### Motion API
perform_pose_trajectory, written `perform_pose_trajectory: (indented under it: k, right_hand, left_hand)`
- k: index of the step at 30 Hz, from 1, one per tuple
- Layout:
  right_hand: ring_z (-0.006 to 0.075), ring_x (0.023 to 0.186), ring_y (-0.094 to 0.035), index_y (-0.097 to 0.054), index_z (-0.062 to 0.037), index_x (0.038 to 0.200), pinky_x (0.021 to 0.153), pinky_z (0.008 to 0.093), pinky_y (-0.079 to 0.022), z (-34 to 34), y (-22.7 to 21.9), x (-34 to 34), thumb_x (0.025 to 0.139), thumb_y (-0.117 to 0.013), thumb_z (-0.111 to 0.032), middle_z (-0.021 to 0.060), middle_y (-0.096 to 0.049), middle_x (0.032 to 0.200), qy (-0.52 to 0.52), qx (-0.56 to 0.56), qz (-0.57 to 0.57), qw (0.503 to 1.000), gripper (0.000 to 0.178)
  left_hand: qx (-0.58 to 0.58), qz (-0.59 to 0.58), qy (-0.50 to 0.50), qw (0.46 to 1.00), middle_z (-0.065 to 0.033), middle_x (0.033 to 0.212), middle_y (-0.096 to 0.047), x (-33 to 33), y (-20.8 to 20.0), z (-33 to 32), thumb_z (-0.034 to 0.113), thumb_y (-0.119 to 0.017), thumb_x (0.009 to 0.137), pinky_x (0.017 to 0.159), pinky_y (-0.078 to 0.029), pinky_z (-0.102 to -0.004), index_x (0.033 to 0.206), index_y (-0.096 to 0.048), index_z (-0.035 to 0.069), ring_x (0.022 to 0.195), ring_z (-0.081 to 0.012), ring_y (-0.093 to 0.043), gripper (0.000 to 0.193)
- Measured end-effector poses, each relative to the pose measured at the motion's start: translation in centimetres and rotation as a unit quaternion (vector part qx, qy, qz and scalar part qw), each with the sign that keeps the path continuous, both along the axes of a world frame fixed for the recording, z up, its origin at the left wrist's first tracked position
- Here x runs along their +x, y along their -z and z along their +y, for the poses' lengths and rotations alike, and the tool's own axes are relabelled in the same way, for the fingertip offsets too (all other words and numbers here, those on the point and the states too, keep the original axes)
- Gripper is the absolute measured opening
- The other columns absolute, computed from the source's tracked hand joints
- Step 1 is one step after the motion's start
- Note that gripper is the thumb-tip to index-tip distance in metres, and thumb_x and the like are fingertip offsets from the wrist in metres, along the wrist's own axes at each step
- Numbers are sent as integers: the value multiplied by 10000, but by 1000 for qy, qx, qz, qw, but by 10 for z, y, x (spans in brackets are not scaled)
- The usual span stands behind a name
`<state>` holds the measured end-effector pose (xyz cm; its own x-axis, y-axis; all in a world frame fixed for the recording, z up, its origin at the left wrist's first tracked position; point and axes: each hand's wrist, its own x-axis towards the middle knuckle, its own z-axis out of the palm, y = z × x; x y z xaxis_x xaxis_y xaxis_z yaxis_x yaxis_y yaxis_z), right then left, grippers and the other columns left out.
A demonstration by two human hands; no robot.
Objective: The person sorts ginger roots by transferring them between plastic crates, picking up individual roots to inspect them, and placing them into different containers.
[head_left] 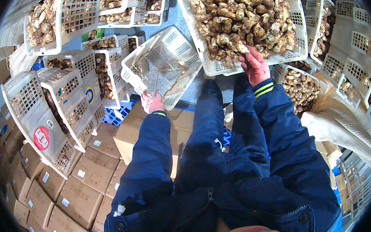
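Note:
My left hand is closed on the near left rim of a white perforated plastic basket. That basket sits tilted and turned; only a few light scraps show inside it. At the near rim of a second white basket, heaped with brown mushrooms, is my right hand. Its thumb and fingers close around the pale stem end of one long mushroom at the near edge of the heap. Part of that grip is hidden by the hand itself.
Stacked white baskets of mushrooms stand on the left, with more baskets on the right. Cardboard cartons fill the lower left; one carton is beside my left forearm. A pale sack lies at right, near a metal rack.

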<state>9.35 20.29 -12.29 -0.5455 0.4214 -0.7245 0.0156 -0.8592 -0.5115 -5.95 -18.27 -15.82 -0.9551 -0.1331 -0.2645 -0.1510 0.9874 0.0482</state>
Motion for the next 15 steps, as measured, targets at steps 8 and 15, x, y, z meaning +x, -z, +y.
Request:
perform_pose_trajectory:
  k: [8, 15]
  right_hand:
    - [135, 770, -569, -441, 0, 1271, 602, 209, -445, -7, -17, -12, 900, -554, -176, 120, -610, 983, -9, -76, 99, 992, 425]
    - [234, 917, -606, -573, -137, 1168, 740, 335, -490, -4, 6, -13, 825, -636, -237, 115, -621, 1015, -268, 380, -168, 869, 363]
  left_hand:
    - [451, -195, 19, 871, -97, 995, -622, 0, -46, 118, 152, -659, 809, 811, -470, -301, 1093, -575, 14, 926, -198, -594, 327]
    - [655, -288, -73, 695, -197, 1289, -446, 22, -54, 246, 157, -565, 883, 985, -374, -336, 1342, -304, -7, 1188, -255, -455, 553]
